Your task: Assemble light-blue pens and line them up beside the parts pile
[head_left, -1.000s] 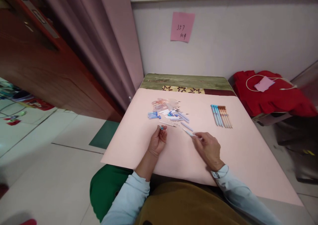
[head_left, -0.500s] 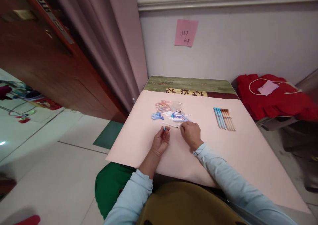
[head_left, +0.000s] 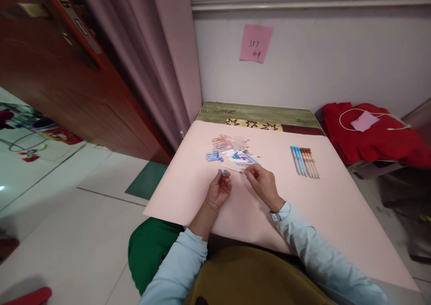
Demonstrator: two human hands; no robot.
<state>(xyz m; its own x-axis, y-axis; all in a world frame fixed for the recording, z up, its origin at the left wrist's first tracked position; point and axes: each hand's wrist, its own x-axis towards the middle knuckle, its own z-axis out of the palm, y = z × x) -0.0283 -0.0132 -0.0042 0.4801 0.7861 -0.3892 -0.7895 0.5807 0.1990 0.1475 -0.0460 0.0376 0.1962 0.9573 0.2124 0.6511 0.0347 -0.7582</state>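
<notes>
My left hand (head_left: 218,190) is closed around a blue pen barrel (head_left: 224,173), whose open round end points up between thumb and fingers. My right hand (head_left: 264,183) pinches the near end of a thin white pen refill (head_left: 231,167), which reaches left toward the barrel without touching it. Just beyond both hands lies a mixed heap of pen parts: clear-and-brown barrels (head_left: 224,142), small blue pieces (head_left: 239,156) and dark-tipped refills. Several blue pen parts (head_left: 213,156) are lined up at the heap's left.
On the right of the pink-covered table (head_left: 340,224) lies a neat row of blue pens (head_left: 299,161) and brown-topped pens (head_left: 310,163). Red cloth (head_left: 373,139) with a white cable lies beyond the right edge. A wooden door (head_left: 111,103) and curtain (head_left: 168,49) stand left.
My right hand has turned slightly, its wrist shifting right and toward me, with the fingertips still by the refill. My left hand keeps the blue barrel almost in place.
</notes>
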